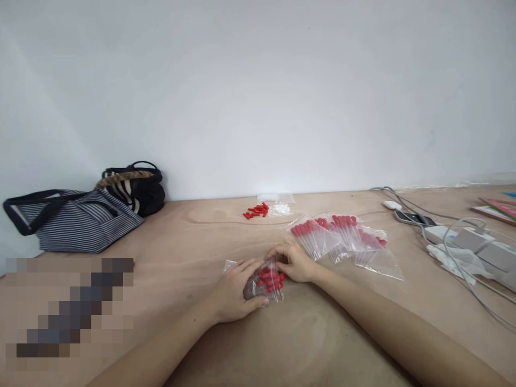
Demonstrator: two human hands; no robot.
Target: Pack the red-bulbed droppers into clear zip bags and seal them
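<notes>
A clear plastic zip bag [276,294] with several small red pieces [269,279] showing at it lies on the table between my hands. My left hand [237,290] grips the bag from the left, thumb along the near side and fingers over the far side. At the bag's upper right, my right hand [293,261] has its fingers curled and pinched at the edge. Whether the red pieces are all inside the bag I cannot tell. Just beyond my right hand, filled zip bags [326,239] of red pieces are fanned out, overlapping.
Loose red pieces [256,210] lie near the wall beside flat clear bags [278,204]. On the left stand a striped bag [84,220] and a black bag [149,191]. Cables, a power strip [484,247] and a dark device [415,218] occupy the right. A blurred patch covers the left front.
</notes>
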